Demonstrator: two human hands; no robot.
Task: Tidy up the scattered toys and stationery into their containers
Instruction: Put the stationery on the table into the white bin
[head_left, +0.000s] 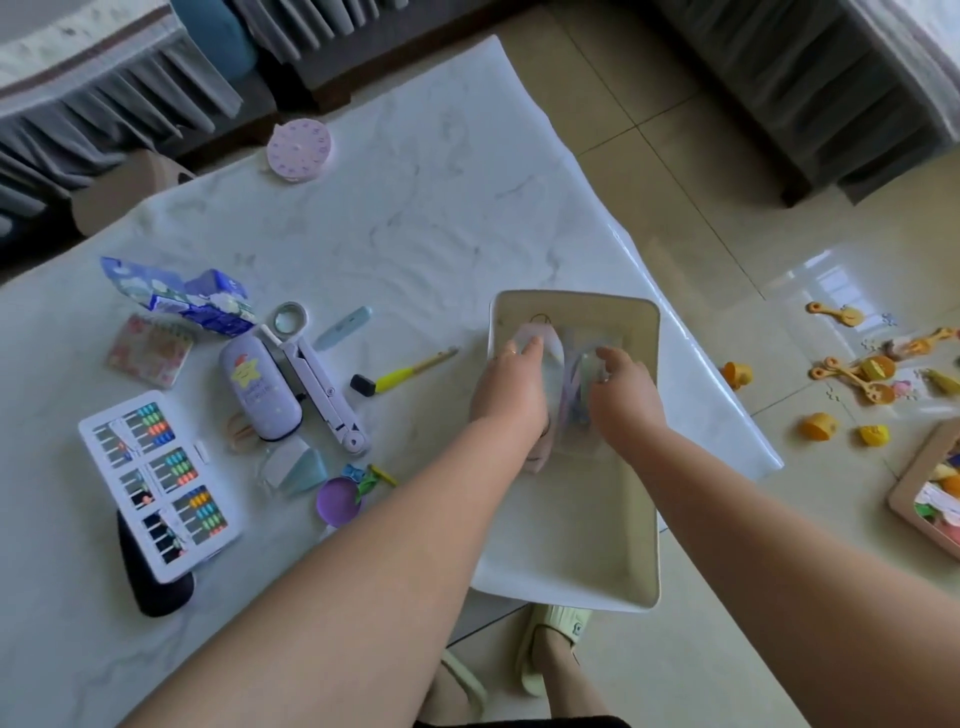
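Step in hand: both hands are down inside the white bin (644, 467), which sits at the right edge of the marble table (405, 218) with its near end overhanging the table's near edge.
Left hand (511, 387): fingers curled down onto a pale pink flat pouch (553, 345) at the far end of the bin; it seems to press or grip it, though I cannot tell which.
Right hand (623, 387): fingers half bent, tips on a clear sleeve of coloured stationery (579, 384) just beside the pouch; a firm hold is not visible.
Handling of pouch and sleeve: both look light, thin and floppy, the plastic likely slippery; best pinched at an edge or laid flat with a palm.
Still out, left half of the table: purple star pencil case (260, 387), abacus card box (161, 483), folding magnifier stand (317, 384), yellow-handled pen (410, 370), pale blue marker (343, 321), small pink notebook (150, 351), blue patterned packet (176, 293).
Far edge of the table: a round lilac dial toy (300, 150), well apart from the rest.
Handling of the case: rigid and smooth, probably light; take it across its middle.
Handling of the card box: stiff and flat; lift by a long edge.
Floor, right of the table: orange toy pieces (878, 374) scattered, near a tray (904, 493) at the frame's edge.
Writing: the case has small print under its star, too blurred to read; no brand is legible anywhere.
Progress: early, judging by how much lies loose.
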